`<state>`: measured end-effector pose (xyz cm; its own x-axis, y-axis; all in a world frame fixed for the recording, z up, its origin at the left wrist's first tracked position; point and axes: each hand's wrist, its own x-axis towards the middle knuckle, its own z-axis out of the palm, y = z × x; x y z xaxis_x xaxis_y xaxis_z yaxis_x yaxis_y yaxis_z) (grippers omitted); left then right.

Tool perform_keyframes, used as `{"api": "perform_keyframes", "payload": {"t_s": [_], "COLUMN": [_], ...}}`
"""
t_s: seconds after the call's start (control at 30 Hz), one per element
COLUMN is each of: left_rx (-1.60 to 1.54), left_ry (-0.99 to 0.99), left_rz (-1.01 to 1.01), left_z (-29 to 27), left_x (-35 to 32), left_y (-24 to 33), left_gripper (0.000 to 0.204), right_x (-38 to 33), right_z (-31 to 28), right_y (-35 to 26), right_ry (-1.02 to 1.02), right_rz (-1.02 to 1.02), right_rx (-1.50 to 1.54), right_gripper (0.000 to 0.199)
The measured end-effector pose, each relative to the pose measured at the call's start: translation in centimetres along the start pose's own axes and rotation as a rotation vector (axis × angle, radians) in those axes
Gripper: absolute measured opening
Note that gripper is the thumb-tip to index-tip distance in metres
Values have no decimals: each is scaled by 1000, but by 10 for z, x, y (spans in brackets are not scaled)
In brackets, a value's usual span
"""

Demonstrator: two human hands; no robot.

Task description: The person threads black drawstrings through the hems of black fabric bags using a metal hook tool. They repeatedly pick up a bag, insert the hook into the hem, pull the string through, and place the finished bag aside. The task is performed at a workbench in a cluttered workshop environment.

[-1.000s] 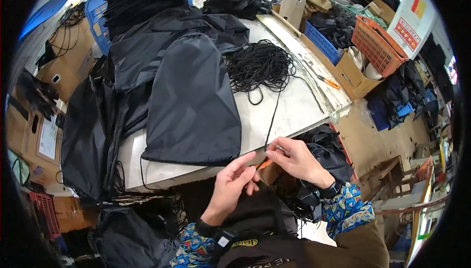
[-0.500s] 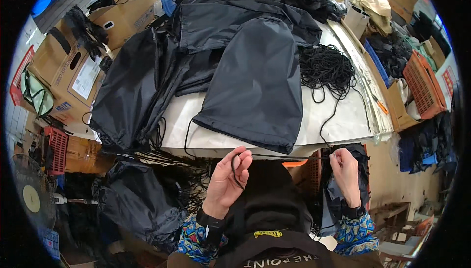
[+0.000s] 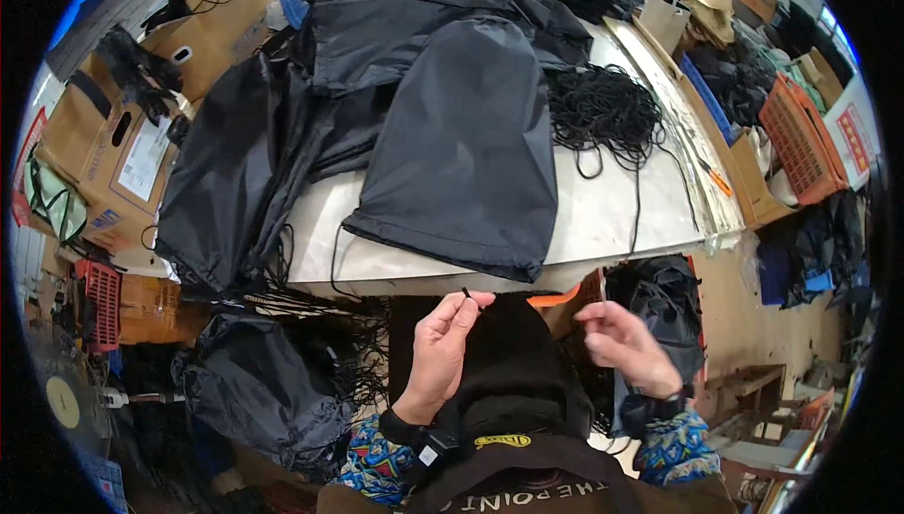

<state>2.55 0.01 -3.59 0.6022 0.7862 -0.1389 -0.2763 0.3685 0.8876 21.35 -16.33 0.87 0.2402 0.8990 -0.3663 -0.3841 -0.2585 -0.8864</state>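
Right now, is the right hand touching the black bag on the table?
Apart. The head view shows the right hand below the table edge, clear of the black bag.

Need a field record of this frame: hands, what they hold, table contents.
left hand: pinches the end of a thin black cord between fingertips
right hand: fingers curled, apart from the left; whether it holds cord cannot be told
white table: flat black fabric drawstring bag near its front edge, loose pile of black cord to its right
table left side: black fabric bags draped over the edge
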Motion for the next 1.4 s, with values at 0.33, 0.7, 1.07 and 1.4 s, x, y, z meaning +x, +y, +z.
{"api": "perform_keyframes", "payload": {"t_s": [0.33, 0.7, 1.07, 1.4], "left_rx": [-69, 253, -1, 634], "left_ry": [91, 53, -72, 183], "left_rz": [-190, -27, -235, 146], "left_z": [2, -3, -8, -28], "left_x": [-15, -20, -17, 11], "left_y": [19, 19, 23, -26], "left_gripper": [15, 14, 19, 16], "right_x": [32, 28, 34, -4], "right_z": [66, 60, 52, 92], "right_y": [29, 21, 19, -8], "right_ry": [97, -7, -76, -517], "right_rz": [-272, -288, -575, -1138], "right_rx": [-367, -596, -876, -909], "right_gripper": [15, 13, 12, 13]}}
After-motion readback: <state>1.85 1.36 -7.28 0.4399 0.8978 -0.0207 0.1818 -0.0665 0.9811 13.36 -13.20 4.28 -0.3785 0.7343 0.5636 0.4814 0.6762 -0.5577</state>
